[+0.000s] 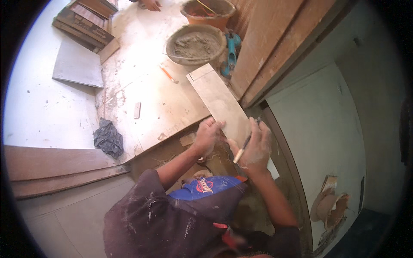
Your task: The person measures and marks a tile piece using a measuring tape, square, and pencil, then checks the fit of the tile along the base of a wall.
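Note:
A long pale tile strip (221, 99) slants away from me, with a dark line drawn across its far end. My left hand (208, 135) is closed on the strip's near left edge. My right hand (257, 148) grips the near right side of the strip, its thumb under the near end. Between the fingers of that same hand a dark pen with a pale end (242, 148) is tucked. An orange pencil (169, 74) lies on the dusty floor beyond the strip.
A bucket of grey mortar (195, 46) and an orange-rimmed bucket (208, 13) stand beyond, beside a teal tool (231, 53). Crumpled black plastic (108, 138), a grey tile (77, 63) and cardboard boxes (84, 21) are left. Another person's hand (150, 4) shows at the top; wooden boards (275, 43) rise right.

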